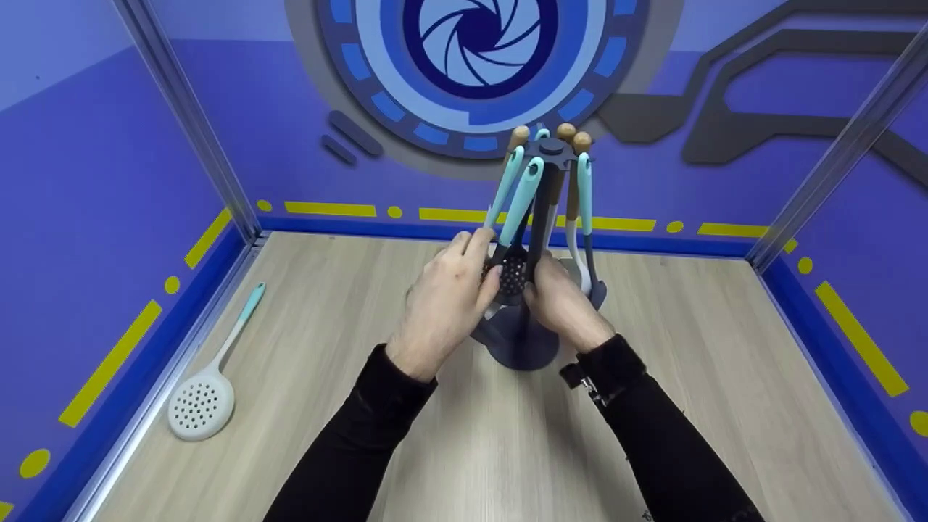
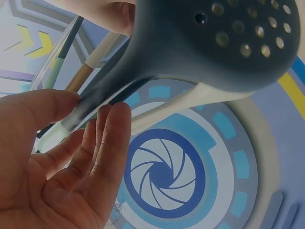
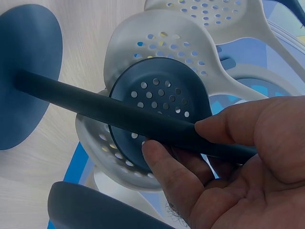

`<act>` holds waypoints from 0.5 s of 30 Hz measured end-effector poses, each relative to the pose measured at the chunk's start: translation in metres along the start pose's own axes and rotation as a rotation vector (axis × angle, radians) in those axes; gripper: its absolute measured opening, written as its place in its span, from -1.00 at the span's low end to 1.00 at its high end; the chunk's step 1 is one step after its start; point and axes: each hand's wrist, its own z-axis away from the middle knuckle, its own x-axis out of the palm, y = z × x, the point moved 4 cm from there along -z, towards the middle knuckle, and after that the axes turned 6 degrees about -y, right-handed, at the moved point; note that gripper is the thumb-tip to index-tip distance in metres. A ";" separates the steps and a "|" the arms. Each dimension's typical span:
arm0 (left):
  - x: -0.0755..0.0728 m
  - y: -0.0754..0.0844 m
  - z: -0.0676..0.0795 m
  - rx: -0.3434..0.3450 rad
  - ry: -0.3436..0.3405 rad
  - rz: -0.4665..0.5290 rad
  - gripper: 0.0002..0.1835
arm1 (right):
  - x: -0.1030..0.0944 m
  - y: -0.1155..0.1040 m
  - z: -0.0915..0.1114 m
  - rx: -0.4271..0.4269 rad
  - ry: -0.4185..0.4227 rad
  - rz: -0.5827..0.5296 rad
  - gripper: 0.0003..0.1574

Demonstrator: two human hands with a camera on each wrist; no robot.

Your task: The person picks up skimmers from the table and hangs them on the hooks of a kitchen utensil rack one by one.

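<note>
A dark utensil stand with a round base (image 1: 523, 351) stands upright at the middle of the table, with several utensils hung around its top. My right hand (image 1: 564, 299) grips the stand's pole (image 3: 119, 114) low down, thumb on one side and fingers on the other. On the stand's left side, my left hand (image 1: 446, 296) pinches a dark skimmer (image 1: 513, 274) with a teal handle (image 1: 522, 201), near where handle and dark neck meet. The perforated head of that skimmer (image 2: 224, 43) hangs downward beside the pole. Pale perforated skimmers (image 3: 157, 40) hang close behind it.
A pale grey skimmer (image 1: 201, 406) with a teal handle lies on the table at the left. Wooden-handled utensils (image 1: 573, 181) and another teal-handled one (image 1: 584, 188) hang on the stand's right. Blue panels (image 1: 304, 109) with metal corner posts (image 1: 196, 123) enclose the table.
</note>
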 end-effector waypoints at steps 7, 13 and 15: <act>-0.001 -0.003 0.001 -0.010 0.020 -0.022 -0.51 | -0.001 0.000 0.001 -0.006 0.006 0.001 -0.53; -0.001 -0.010 0.003 -0.029 0.020 -0.014 -0.60 | 0.000 0.001 0.001 -0.011 0.008 -0.016 -0.53; -0.001 -0.013 0.004 -0.033 0.023 -0.012 -0.62 | 0.000 0.001 0.001 -0.010 0.008 -0.025 -0.54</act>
